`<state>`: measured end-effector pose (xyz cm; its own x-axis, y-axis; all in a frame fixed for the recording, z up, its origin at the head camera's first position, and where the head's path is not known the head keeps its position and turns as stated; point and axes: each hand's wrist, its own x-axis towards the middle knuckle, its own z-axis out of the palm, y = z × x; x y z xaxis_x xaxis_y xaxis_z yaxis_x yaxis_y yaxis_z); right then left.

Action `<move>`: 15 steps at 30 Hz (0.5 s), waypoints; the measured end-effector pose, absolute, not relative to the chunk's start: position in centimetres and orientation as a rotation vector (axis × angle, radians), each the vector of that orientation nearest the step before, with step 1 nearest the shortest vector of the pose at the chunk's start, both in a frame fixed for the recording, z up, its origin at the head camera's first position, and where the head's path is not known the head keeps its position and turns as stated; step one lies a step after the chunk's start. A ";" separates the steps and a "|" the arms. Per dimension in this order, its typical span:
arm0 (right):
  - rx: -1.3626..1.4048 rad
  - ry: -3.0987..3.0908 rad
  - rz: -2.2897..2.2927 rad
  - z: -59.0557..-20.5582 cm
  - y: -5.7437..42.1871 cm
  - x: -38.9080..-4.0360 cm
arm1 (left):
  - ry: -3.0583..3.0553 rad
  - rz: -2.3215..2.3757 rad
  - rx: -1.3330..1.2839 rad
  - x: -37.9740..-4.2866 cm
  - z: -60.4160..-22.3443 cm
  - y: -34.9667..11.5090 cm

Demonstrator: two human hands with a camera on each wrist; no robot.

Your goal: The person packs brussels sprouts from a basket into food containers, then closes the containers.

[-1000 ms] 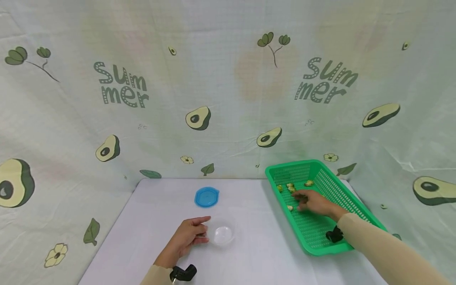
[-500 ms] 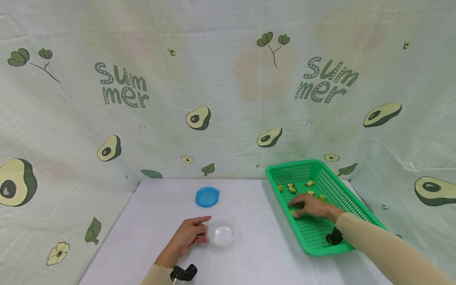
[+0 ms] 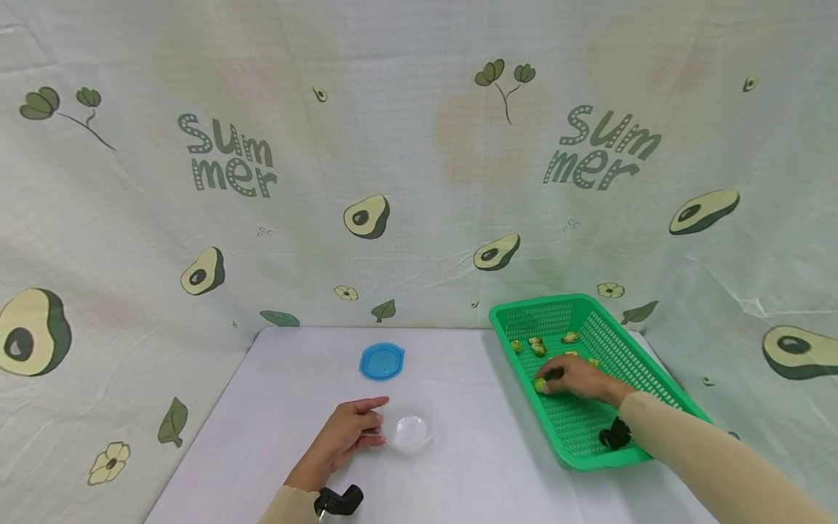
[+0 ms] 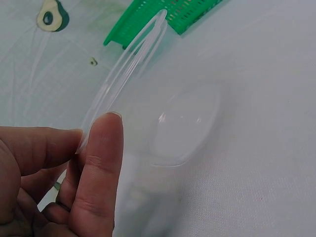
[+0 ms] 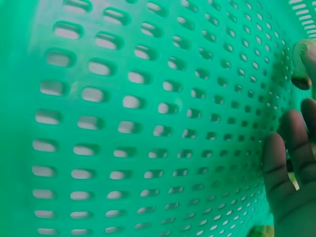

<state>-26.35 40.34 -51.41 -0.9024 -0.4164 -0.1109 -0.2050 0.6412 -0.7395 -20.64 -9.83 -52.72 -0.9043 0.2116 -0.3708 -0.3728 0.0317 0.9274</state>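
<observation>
My left hand pinches the rim of a clear round plastic container between thumb and fingers. In the left wrist view the container stands on the white table, its rim rising toward the basket. My right hand is down inside a green perforated basket, where thumb and fingertips hold a small green Brussels sprout. That sprout shows its brownish cut end at the edge of the right wrist view. More sprouts lie on the basket floor, some partly hidden by the right hand.
A blue lid lies flat on the white table, beyond the clear container. Behind the table hangs a pale cloth printed with avocados. The basket's raised walls surround the right hand.
My right hand has come from farther up the basket toward its left wall and now grips a sprout there. My left hand and the container have stayed put.
</observation>
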 end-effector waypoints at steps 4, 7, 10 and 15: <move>-0.447 2.566 -1.169 -51.1 40.5 -26.2 | 1.909 1.927 -0.166 -20.6 -52.8 -9.9; -0.377 2.538 -1.224 -50.7 40.6 -26.1 | 1.908 1.923 -0.161 -20.6 -52.7 -9.9; -0.312 2.506 -1.314 -50.5 40.8 -26.3 | 1.905 1.924 -0.150 -20.6 -52.6 -9.9; -0.286 2.543 -1.374 -49.7 40.9 -26.2 | 1.889 1.935 -0.144 -20.5 -52.7 -10.0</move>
<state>-26.25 40.87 -49.73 -0.9529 -0.2811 -0.1135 -0.0591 0.5394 -0.8400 -20.53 -9.99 -52.65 -0.9023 0.2291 -0.3652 -0.3706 0.0207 0.9286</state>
